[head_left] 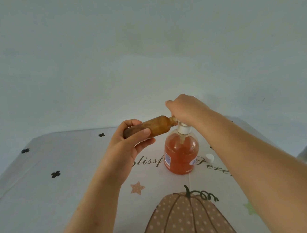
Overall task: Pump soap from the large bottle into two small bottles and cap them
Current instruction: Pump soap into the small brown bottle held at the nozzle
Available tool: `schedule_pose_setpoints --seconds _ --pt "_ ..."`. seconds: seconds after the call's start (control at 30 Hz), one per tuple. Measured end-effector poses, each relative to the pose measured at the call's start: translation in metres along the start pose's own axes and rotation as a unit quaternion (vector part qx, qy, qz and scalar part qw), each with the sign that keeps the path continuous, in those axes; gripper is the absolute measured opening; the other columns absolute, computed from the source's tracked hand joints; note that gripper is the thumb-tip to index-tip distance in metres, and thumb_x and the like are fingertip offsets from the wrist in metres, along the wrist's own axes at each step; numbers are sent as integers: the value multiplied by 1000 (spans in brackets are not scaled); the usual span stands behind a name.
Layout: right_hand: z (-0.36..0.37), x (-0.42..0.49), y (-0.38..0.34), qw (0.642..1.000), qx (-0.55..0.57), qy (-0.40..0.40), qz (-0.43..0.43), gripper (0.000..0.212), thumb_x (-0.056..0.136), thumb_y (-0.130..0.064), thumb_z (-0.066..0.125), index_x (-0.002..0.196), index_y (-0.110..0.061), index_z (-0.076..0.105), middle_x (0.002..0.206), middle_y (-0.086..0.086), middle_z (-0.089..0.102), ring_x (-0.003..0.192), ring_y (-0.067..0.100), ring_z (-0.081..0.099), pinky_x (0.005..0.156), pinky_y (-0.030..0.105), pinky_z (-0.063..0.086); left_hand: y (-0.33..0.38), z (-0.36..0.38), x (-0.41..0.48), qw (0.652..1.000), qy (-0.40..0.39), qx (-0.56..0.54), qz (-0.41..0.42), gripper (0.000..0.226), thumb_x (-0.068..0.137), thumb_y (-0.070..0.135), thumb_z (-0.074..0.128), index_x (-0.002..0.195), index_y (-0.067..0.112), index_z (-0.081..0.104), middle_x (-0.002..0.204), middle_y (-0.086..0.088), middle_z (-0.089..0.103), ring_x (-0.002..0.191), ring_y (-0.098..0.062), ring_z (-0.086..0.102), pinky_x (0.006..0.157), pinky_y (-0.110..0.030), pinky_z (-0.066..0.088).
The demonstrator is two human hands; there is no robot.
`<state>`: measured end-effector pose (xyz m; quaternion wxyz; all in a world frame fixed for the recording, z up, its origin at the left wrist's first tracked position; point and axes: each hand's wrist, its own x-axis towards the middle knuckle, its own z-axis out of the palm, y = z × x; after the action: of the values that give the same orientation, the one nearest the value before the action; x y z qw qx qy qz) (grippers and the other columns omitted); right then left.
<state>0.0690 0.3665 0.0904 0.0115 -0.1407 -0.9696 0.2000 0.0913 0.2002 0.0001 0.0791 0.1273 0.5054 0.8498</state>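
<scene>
While the left hand (128,148) grips the small bottle (149,128) sideways, its mouth meets the pump. The right hand (186,108), fingers curled down, hides the pump head of the large bottle (181,154). A white cap (209,158) lies beside it.

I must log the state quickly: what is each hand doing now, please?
Left hand: closed around the small bottle, held sideways with its mouth at the pump.
Right hand: closed over the pump head of the large bottle.

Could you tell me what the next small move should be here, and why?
Probably another press of the pump. The right hand rests on the large bottle pump head, while the left hand holds the small amber bottle nearly sideways, neck at the nozzle. Its white cap lies on the tablecloth, so filling seems unfinished.
</scene>
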Motion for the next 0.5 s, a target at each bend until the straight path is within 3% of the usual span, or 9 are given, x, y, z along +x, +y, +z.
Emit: schedule_pose_setpoints --seconds 0.17,0.3,0.5 --pt "-9 -2 -2 998 -9 55 -2 36 94 -34 37 73 -13 58 64 2 57 58 19 52 57 27 37 3 3 -2 1000 -8 -11 15 33 73 11 74 101 8 58 103 -12 66 94 -26 71 87 -35 58" --pt "-13 -4 -3 999 -23 43 -4 41 97 -39 36 76 -13 60 62 2 58 55 19 54 61 28 43 4 3 -3 1000 -10 -15 17 32 74 11 74 101 8 58 102 -13 67 94 -28 71 87 -36 58" --pt "-11 -4 -5 999 -1 37 0 39 95 -34 38 66 -12 52 56 1 53 53 19 49 57 27 38 3 2 -2 1000 -6 -14 11 34 73 12 74 102 7 58 101 -12 68 94 -29 72 88 -37 57"
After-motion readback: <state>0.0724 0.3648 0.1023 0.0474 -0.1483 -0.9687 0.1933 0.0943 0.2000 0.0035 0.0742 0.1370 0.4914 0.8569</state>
